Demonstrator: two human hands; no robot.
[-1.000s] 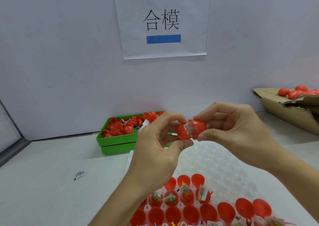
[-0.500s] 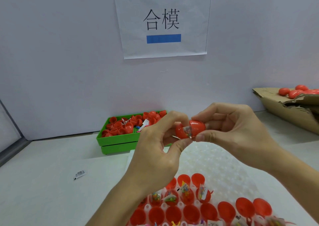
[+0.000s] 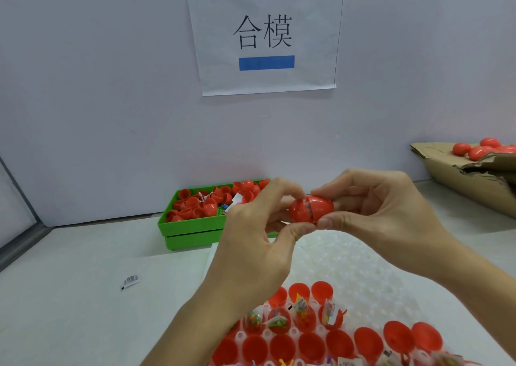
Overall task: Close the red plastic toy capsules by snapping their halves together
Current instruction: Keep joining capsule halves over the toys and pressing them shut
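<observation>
Both hands meet in the middle of the frame, just above the white dimpled tray (image 3: 349, 256), and between them sits one red capsule (image 3: 311, 208). Its long axis runs left to right, almost level. The left hand (image 3: 251, 242) pinches the smaller left half, thumb underneath and forefinger curled over the top; the right hand (image 3: 382, 214) has its fingers curled round the larger right half, thumb tip pressed at the lower edge of the seam. The two thumbs nearly touch there.

A thin gap shows at the seam — a sliver of the packet inside is visible through it — so the halves look not quite seated. The coming push, I'd judge, has to go straight along that left-right axis, each hand driving its half toward the other; any tilt could pinch the packet in the joint.

Lower in the frame, open red halves (image 3: 282, 346) stand in rows in the tray, some with toy packets in them. A green bin (image 3: 192, 227) of loose halves sits at centre left, and closed capsules lie in a cardboard box (image 3: 474, 181) at the right edge.
</observation>
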